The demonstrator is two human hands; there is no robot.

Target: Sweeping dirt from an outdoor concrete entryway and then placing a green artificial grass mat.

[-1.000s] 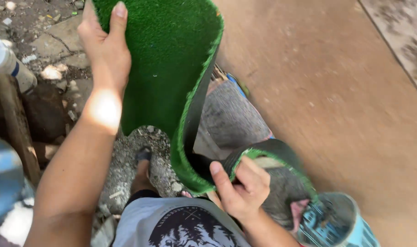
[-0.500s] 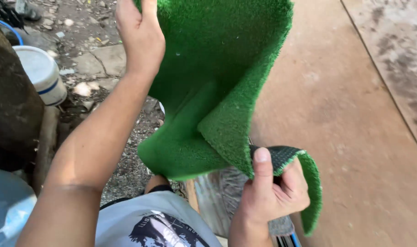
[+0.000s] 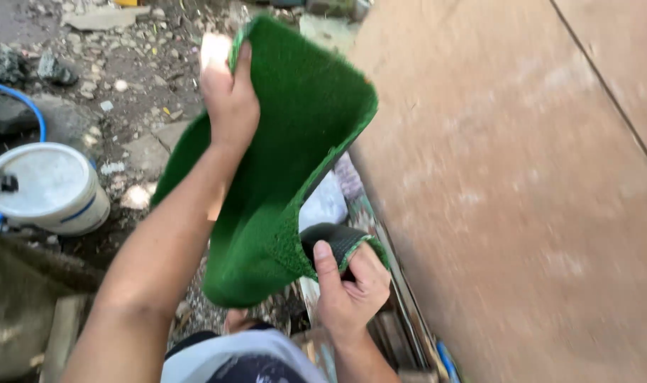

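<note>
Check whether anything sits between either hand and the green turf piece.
Nothing visible does: the left hand grips the green turf piece at its upper edge, and the right hand pinches its curled lower corner directly.

One piece of green artificial turf (image 3: 281, 163) hangs at the centre of the frame, held by two hands: one left hand (image 3: 228, 96) at its upper edge and one right hand (image 3: 348, 287) at its lower corner. One white bucket (image 3: 47, 188) sits at left, one brown board (image 3: 522, 191) fills the right, and one blue hose (image 3: 25, 106) curves at upper left.

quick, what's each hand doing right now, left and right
Left hand: closed on the top edge of the green artificial turf piece.
Right hand: closed on the turf's folded lower corner.
</note>
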